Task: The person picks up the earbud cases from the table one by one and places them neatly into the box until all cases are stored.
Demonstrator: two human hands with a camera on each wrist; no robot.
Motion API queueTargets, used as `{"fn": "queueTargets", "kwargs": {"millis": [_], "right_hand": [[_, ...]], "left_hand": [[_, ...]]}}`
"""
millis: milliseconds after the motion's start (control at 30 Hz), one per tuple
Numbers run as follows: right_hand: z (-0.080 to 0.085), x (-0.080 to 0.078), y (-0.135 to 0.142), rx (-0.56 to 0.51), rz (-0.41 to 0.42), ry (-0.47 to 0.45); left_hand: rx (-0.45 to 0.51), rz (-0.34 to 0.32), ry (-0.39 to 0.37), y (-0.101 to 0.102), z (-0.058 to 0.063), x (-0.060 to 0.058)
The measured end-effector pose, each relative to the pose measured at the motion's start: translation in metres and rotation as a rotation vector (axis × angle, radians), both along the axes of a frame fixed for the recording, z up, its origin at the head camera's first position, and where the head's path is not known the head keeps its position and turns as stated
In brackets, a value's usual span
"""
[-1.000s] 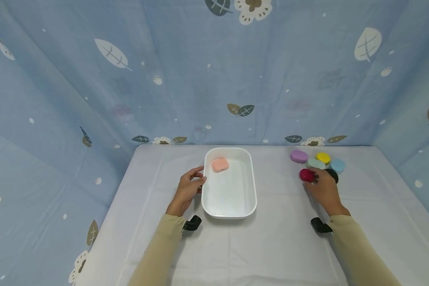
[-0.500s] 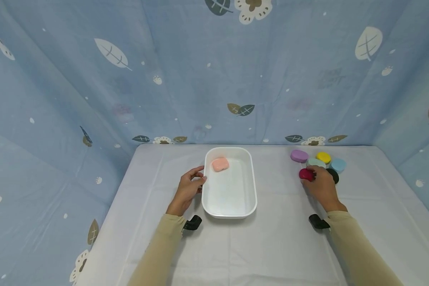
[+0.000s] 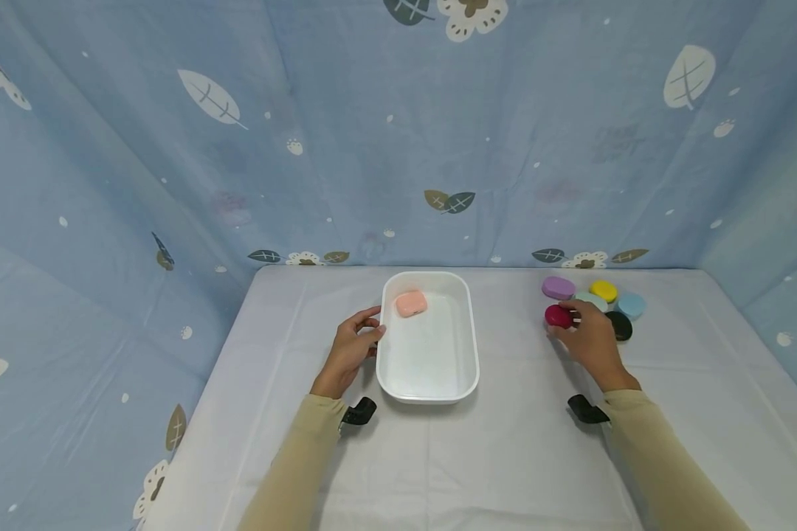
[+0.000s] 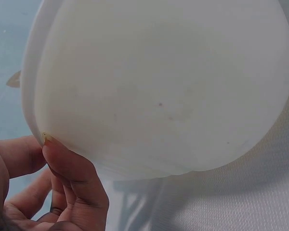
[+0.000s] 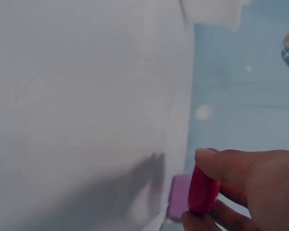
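My right hand pinches a small red rounded case between thumb and fingers. In the right wrist view the case is tilted on its edge, and its shadow falls on the table apart from it. At the tray's left side, my left hand grips the rim of a white tray. The thumb and a finger of the left hand meet at that rim in the left wrist view. Inside the tray's far left corner lies a pink case.
Around the right hand lie a purple case, a yellow one, a light blue one, a black one and a pale green one, partly hidden. A patterned blue cloth hangs behind the white-covered table.
My right hand has shifted left with the red case, away from the black case, which now shows more. The left hand and the tray stay in place.
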State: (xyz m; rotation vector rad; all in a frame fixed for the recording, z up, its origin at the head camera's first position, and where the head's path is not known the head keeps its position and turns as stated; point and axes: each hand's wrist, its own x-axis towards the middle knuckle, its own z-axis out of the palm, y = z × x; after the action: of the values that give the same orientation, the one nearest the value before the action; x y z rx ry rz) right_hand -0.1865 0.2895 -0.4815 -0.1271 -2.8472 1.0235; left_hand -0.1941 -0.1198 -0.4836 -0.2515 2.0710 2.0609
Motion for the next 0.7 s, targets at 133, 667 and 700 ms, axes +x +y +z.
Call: {"fn": "queueTargets", "kwargs": {"millis": [133,667,700], "right_hand": [[0.009,-0.001,-0.009,-0.016,0.029,0.026],[0.028,-0.013,-0.049,-0.036,0.127,0.088],[0.029,-0.014,-0.052,-0.037,0.134,0.093]], "left_hand": [[0.007,0.002,0.006,0.000,0.000,0.000],[0.003,0.017,0.002,0.002,0.000,-0.001],[0.004,0.017,0.000,0.002,0.000,-0.001]]}}
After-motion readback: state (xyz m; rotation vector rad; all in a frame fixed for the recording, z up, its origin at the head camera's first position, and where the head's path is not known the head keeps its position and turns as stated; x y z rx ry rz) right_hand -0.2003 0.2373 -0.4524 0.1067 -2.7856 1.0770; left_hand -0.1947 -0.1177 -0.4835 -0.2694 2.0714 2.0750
